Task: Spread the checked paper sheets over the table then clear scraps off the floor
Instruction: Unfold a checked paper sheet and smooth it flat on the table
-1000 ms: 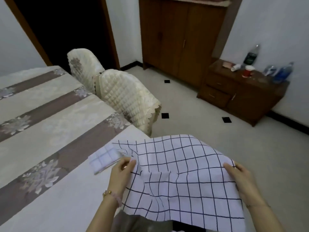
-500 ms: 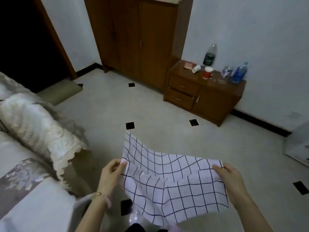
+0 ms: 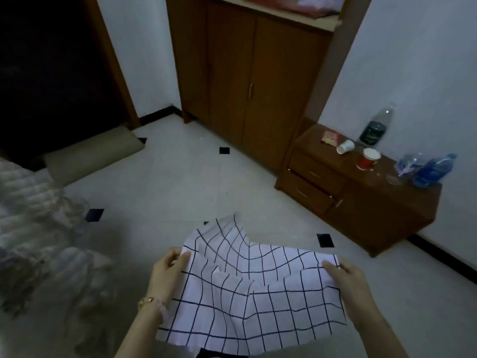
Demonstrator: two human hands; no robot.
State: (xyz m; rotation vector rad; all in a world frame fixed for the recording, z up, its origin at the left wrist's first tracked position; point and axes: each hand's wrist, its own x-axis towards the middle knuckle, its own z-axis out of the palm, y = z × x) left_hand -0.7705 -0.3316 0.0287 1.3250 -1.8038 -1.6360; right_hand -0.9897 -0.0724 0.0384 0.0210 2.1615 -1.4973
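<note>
A pale tiled floor [image 3: 180, 192] set with small black squares is seen across most of the view. A tall brown wardrobe [image 3: 247, 73] with closed doors is placed against the far wall, and a dark doorway [image 3: 51, 73] is found to its left. A low brown cabinet [image 3: 361, 202] with two drawers is set against the wall on the right, just beside the wardrobe. A quilted chair cover [image 3: 31, 228] is seen at the left edge. The checked paper sheet [image 3: 253, 301] is held in the air above the floor, in front of the person, and is sagged and creased through its middle. Its left edge is pinched by the left hand [image 3: 167, 275], whose fingers [image 3: 169, 255] are curled at the edge with the thumb laid on top. Its right edge is gripped by the right hand [image 3: 351, 282], the thumb pressed on top and the other fingers hidden beneath. On the cabinet a clear bottle [image 3: 375, 130] with a dark label, a blue bottle [image 3: 433, 170], a red cup [image 3: 367, 159] and a tipped white cup [image 3: 345, 146] are gathered. A gold bracelet [image 3: 147, 301] is worn on the left wrist.
</note>
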